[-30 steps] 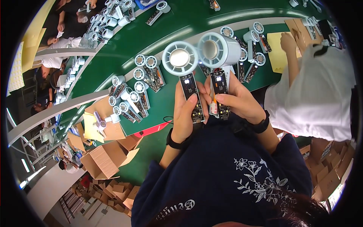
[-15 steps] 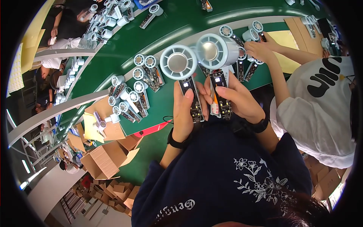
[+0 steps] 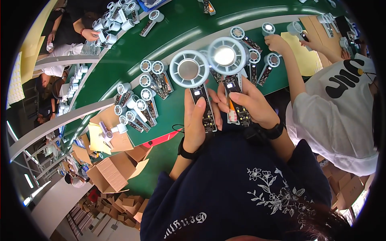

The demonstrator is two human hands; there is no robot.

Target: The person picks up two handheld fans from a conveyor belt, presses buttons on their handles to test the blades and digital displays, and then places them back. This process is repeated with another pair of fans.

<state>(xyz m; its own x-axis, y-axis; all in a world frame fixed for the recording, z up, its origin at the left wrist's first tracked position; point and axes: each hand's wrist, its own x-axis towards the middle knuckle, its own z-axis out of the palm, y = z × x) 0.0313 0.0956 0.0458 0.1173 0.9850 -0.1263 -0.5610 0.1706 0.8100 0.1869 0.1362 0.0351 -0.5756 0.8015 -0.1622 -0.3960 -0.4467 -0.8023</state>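
One fan-like unit is gripped by the left hand, a second unit by the right hand, both at the green table in the head view. Bare boards could be scuffed by overtight gripping, or heads knocked together by tilting. Pale-blue, spoked, round heads are joined to flat, dark boards.

I can't see all of the left hand behind its circuit board, and the two round heads partly cover another unit. A blue tray is cut off above; the distant person is too small to make out.
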